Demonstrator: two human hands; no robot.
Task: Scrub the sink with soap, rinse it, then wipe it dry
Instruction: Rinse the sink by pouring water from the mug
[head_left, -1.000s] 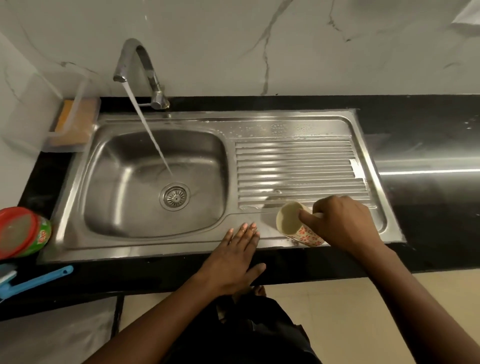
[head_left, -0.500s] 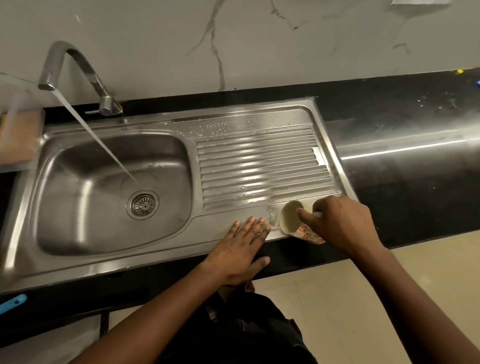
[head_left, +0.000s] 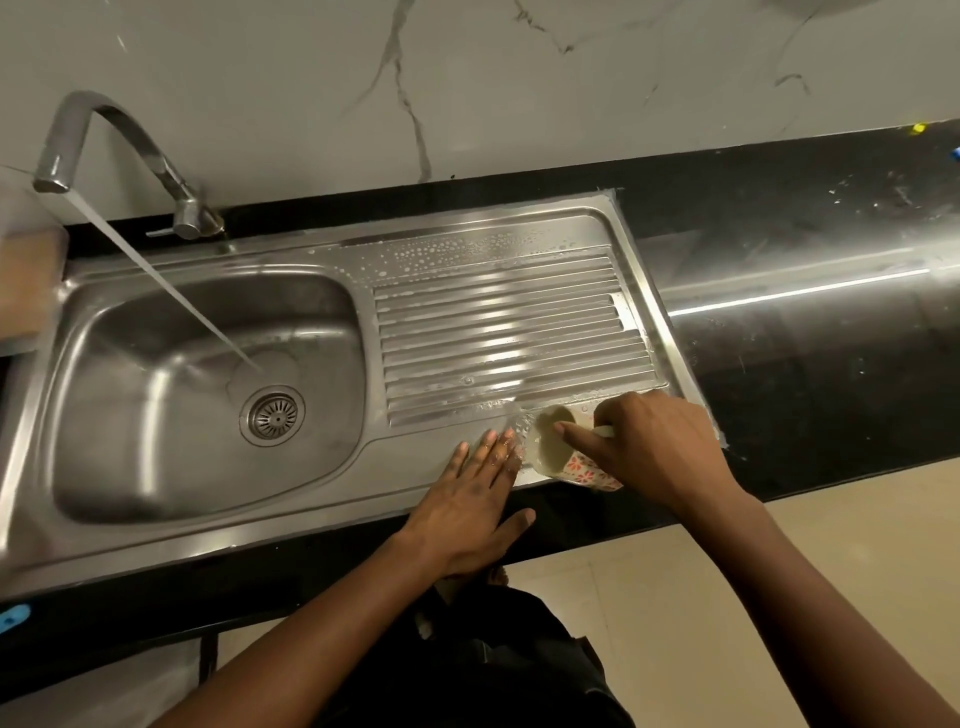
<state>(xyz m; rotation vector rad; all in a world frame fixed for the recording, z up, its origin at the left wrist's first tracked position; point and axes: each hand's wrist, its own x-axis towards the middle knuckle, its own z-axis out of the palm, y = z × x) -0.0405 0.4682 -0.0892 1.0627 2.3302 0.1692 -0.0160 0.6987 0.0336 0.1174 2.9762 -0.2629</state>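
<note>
The steel sink (head_left: 156, 483) has a basin at the left and a ribbed drainboard (head_left: 509, 338) at the right, with soap bubbles along the drainboard's back edge. The tap (head_left: 109, 135) runs, its stream landing just above the drain (head_left: 272, 414). My right hand (head_left: 654, 447) grips a flowered cup (head_left: 566, 452) tipped on its side at the drainboard's front corner, mouth facing left, and water spills from it. My left hand (head_left: 472, 499) lies flat, fingers together, on the sink's front rim right beside the cup's mouth, in the spilled water.
Black counter (head_left: 810, 332) stretches right of the sink, speckled with drops. A marble wall rises behind. An orange sponge in a clear holder (head_left: 26, 280) sits at the left edge. A blue handle tip (head_left: 13, 618) shows at the lower left. Tiled floor lies below.
The view has swung to the right, so the sink sits further left. The cup has tipped lower and now pours water onto the rim by my left hand's fingers.
</note>
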